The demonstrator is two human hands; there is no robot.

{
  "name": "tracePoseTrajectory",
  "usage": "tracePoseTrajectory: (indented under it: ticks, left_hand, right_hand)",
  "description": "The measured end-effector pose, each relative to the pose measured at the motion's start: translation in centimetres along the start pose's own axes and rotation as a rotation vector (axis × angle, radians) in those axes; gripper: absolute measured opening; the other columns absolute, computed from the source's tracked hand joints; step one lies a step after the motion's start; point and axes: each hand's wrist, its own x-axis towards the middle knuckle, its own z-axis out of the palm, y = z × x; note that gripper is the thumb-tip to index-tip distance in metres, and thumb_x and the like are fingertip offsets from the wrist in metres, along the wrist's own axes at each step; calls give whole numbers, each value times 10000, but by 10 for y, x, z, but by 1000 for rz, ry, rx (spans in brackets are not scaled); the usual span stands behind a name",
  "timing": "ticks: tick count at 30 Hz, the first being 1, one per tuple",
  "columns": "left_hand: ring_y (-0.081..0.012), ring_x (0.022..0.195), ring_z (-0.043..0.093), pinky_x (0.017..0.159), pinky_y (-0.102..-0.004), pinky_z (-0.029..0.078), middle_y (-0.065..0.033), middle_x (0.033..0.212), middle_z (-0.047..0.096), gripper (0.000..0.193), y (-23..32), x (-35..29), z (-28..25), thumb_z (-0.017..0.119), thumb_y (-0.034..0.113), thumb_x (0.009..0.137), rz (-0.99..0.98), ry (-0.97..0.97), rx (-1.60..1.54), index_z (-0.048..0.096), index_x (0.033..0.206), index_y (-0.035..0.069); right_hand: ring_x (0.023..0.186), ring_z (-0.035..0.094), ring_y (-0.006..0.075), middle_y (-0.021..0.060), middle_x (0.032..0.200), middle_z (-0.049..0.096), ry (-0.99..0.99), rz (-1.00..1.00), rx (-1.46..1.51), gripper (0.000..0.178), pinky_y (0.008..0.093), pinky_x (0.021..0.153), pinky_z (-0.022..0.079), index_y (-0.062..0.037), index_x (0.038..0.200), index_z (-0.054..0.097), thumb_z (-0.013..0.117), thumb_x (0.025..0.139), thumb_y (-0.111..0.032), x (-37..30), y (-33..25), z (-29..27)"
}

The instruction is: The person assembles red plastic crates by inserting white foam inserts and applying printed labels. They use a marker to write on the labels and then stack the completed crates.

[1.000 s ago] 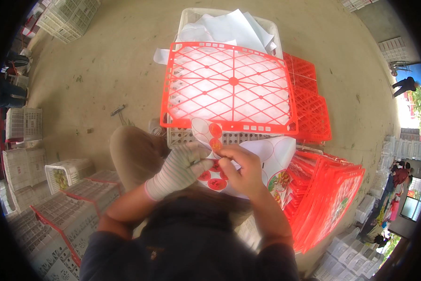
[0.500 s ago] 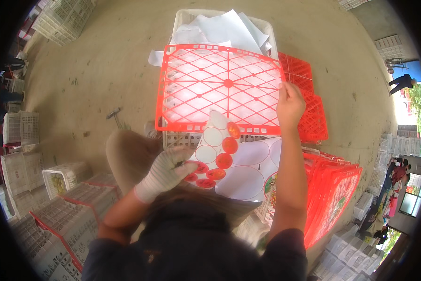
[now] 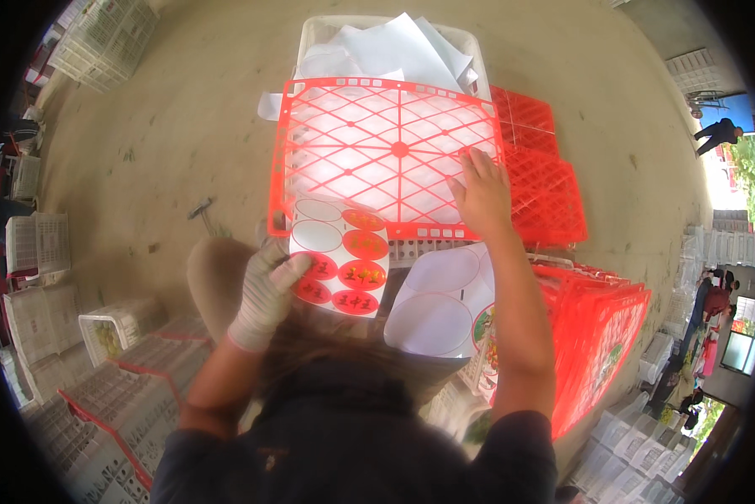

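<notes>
My left hand, in a white glove, grips a sheet of round red stickers by its lower left edge; some circles on the sheet are bare white. My right hand lies flat, fingers spread, on the right part of an orange plastic lattice panel. The panel rests across a white crate full of white backing sheets. A second sheet with large white circles lies under my right forearm.
Orange lattice panels are stacked right of the crate, and more orange panels lean at the lower right. White crates stand along the left. People stand far right near a doorway.
My right hand left the sticker sheet, reached up to the panel's right edge, then settled flat on the panel. My left hand kept hold of the sticker sheet, which shifted a little upward.
</notes>
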Motion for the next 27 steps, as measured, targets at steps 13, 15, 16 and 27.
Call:
tracePoseTrajectory:
  ticks: [13,15,16,27]
  left_hand:
    - [-103,959,636,911,-281,500,-35,1032,702,229,-6,-2,15,621,54,914,-54,-82,23,692,1121,-11]
    - [-91,938,623,890,-268,491,-24,1010,700,217,-2,-7,15,617,55,919,-94,-76,87,698,1108,-12]
    - [-86,927,617,880,-262,486,-19,998,699,211,-1,-9,15,614,55,921,-115,-75,120,701,1101,-13]
    - [-123,833,586,766,-291,485,-41,879,632,133,9,-11,21,659,110,917,185,-213,445,681,1005,13]
  right_hand:
    - [660,474,3,-48,817,611,-276,639,1349,449,193,583,391,-44,1318,621,739,894,-137,-55,-133,-98]
    - [733,561,79,-4,929,663,-321,668,1435,452,244,669,466,-70,1306,634,752,880,-162,-54,-129,-99]
    - [794,586,129,21,984,665,-207,511,1146,453,280,717,481,-71,1299,638,755,873,-169,-55,-131,-98]
    - [840,700,277,96,1031,714,-83,-169,822,249,370,712,553,-36,1015,721,779,781,-96,-33,-162,-116]
